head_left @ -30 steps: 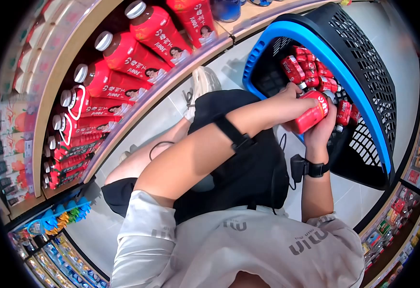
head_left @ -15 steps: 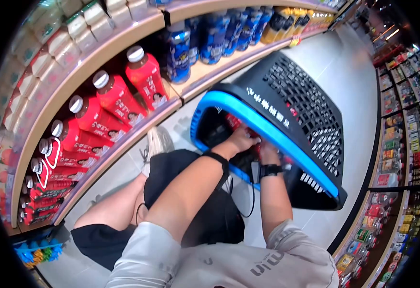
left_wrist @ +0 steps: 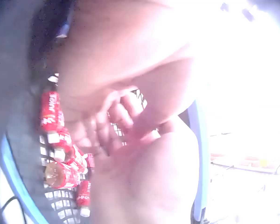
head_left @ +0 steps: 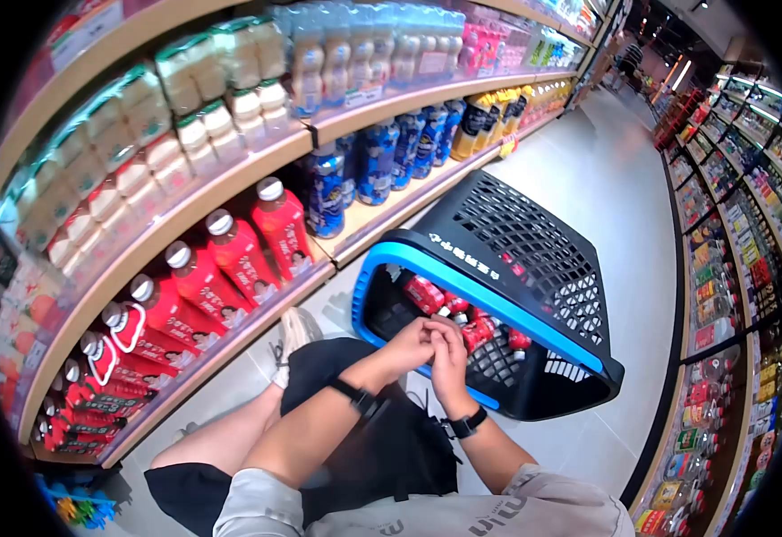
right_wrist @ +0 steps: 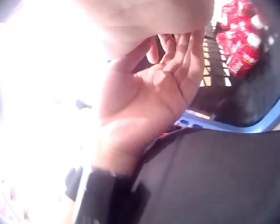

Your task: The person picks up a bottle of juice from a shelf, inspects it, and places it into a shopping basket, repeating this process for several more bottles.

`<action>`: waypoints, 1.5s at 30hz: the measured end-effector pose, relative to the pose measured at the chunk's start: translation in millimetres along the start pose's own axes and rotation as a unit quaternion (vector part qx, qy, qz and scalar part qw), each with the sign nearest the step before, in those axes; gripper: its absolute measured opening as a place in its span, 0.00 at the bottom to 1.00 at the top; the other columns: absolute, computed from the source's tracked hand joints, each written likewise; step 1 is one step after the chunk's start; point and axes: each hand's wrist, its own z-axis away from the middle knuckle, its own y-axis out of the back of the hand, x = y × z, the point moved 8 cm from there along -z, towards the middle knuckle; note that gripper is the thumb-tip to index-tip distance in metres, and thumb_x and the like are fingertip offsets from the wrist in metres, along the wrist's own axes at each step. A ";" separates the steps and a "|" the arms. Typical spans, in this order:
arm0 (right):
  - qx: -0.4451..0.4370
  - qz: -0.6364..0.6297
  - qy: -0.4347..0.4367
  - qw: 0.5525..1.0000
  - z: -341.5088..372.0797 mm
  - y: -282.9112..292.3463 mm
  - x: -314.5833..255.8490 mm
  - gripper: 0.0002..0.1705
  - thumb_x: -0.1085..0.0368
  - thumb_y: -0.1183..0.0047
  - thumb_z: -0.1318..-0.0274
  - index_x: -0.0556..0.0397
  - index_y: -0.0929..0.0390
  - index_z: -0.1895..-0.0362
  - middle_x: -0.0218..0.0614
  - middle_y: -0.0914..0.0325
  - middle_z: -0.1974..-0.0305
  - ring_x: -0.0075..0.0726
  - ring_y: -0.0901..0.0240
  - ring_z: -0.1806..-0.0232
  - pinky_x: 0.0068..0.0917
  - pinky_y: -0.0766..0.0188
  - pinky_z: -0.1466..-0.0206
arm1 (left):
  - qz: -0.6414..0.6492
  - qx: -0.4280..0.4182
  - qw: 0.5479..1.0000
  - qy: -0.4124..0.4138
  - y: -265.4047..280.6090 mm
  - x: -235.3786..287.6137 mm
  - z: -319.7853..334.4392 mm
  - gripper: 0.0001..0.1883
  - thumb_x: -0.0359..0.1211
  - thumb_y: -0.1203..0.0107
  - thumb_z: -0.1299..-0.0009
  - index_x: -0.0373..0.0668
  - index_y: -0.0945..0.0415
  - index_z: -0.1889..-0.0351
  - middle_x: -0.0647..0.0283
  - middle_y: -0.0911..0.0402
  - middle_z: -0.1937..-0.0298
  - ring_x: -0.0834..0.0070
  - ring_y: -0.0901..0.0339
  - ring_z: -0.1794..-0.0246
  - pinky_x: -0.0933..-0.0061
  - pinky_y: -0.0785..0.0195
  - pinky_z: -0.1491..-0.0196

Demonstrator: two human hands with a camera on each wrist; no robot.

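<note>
My left hand and right hand meet in front of the opening of a black mesh shopping basket with a blue rim. Their fingers overlap in the head view, with no bottle between them. In the right wrist view, the left palm faces up, its fingers loosely bent. Small red-labelled juice bottles lie jumbled inside the basket, beyond the fingers. From the left wrist, several of these bottles show beside the hands, white caps visible. Glare washes out part of both wrist views.
Left of me, a low shelf holds large red juice bottles, blue bottles and yellow-capped ones. Packs of white bottles stand above. The basket sits on a tiled floor. Bottle-filled shelves line the right side.
Both hands gripped a red juice bottle, then reached inside the basket. Now they are drawn back without it and together at the opening. The head view has tilted up along the aisle.
</note>
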 end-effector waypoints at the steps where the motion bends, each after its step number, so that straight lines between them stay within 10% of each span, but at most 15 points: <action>1: -0.043 -0.020 -0.010 0.999 1.3 -11.4 -29.4 0.13 0.66 0.55 0.31 0.61 0.20 0.54 0.44 0.25 0.46 0.37 0.26 0.44 0.32 0.30 0.41 | 0.058 0.011 0.998 -0.002 1.4 13.8 28.6 0.21 0.30 0.43 0.27 0.38 0.32 0.38 0.62 0.21 0.46 0.77 0.22 0.46 0.73 0.27 0.46; 3: -0.156 -0.010 0.041 0.987 5.6 -37.5 -75.4 0.12 0.67 0.53 0.32 0.61 0.20 0.56 0.43 0.22 0.49 0.38 0.23 0.49 0.31 0.28 0.45 | 0.203 -0.020 0.979 -0.017 11.5 33.9 84.9 0.20 0.38 0.47 0.22 0.41 0.33 0.36 0.60 0.22 0.43 0.70 0.23 0.41 0.66 0.30 0.37; 10: -0.337 -0.054 0.183 0.922 17.1 -150.2 -210.4 0.06 0.71 0.48 0.37 0.60 0.20 0.62 0.43 0.19 0.57 0.40 0.22 0.54 0.33 0.27 0.48 | 0.111 0.150 0.974 -0.128 90.5 117.4 271.9 0.20 0.40 0.45 0.23 0.41 0.31 0.39 0.55 0.20 0.43 0.68 0.20 0.44 0.67 0.27 0.42; 18: -0.332 -0.150 0.358 0.860 -9.5 -288.6 -372.7 0.06 0.70 0.46 0.36 0.58 0.21 0.57 0.32 0.20 0.58 0.25 0.25 0.55 0.25 0.30 0.48 | 0.023 0.238 0.904 -0.355 106.2 259.3 427.6 0.11 0.36 0.51 0.23 0.41 0.30 0.50 0.55 0.19 0.54 0.68 0.17 0.56 0.70 0.24 0.52; 23: -0.272 -0.101 0.448 0.845 -28.0 -333.5 -483.6 0.12 0.67 0.41 0.44 0.57 0.22 0.55 0.39 0.21 0.57 0.38 0.23 0.52 0.32 0.28 0.46 | -0.109 0.326 0.848 -0.402 109.7 331.7 469.7 0.08 0.32 0.47 0.25 0.42 0.28 0.52 0.62 0.19 0.56 0.76 0.19 0.58 0.77 0.28 0.55; 28: -0.154 0.009 0.607 0.779 -42.0 -384.0 -582.9 0.19 0.57 0.43 0.47 0.54 0.21 0.54 0.45 0.21 0.54 0.49 0.23 0.49 0.42 0.28 0.44 | -0.378 0.450 0.683 -0.433 113.1 433.9 485.0 0.07 0.28 0.43 0.28 0.39 0.25 0.54 0.65 0.20 0.56 0.81 0.23 0.56 0.75 0.29 0.50; 33: -0.153 0.186 0.587 0.773 -41.5 -459.1 -639.7 0.29 0.50 0.49 0.46 0.50 0.25 0.42 0.45 0.27 0.41 0.52 0.30 0.36 0.46 0.32 0.36 | -0.628 0.540 0.338 -0.447 87.3 524.9 510.7 0.11 0.30 0.41 0.35 0.34 0.27 0.59 0.56 0.20 0.62 0.68 0.20 0.61 0.69 0.26 0.53; 38: -0.213 0.135 0.618 0.744 -49.6 -516.1 -674.5 0.37 0.51 0.47 0.48 0.48 0.31 0.32 0.45 0.33 0.33 0.57 0.36 0.32 0.50 0.37 0.31 | -0.590 0.578 0.373 -0.423 121.5 552.5 518.6 0.19 0.31 0.41 0.36 0.32 0.34 0.51 0.48 0.18 0.58 0.58 0.17 0.56 0.62 0.25 0.52; 41: -0.257 0.178 0.614 0.725 -48.0 -540.1 -685.7 0.40 0.49 0.44 0.50 0.49 0.30 0.33 0.48 0.35 0.33 0.56 0.36 0.31 0.46 0.36 0.31 | -0.608 0.578 0.321 -0.440 107.5 544.2 518.6 0.23 0.32 0.40 0.37 0.32 0.36 0.49 0.44 0.19 0.59 0.51 0.18 0.55 0.58 0.25 0.50; 45: -0.320 0.296 0.527 0.729 -61.0 -572.8 -675.1 0.40 0.47 0.41 0.50 0.53 0.28 0.34 0.50 0.30 0.35 0.53 0.29 0.35 0.41 0.28 0.37 | -0.591 0.583 0.390 -0.398 113.2 545.4 520.2 0.21 0.33 0.41 0.37 0.33 0.33 0.50 0.43 0.20 0.56 0.49 0.20 0.52 0.57 0.27 0.48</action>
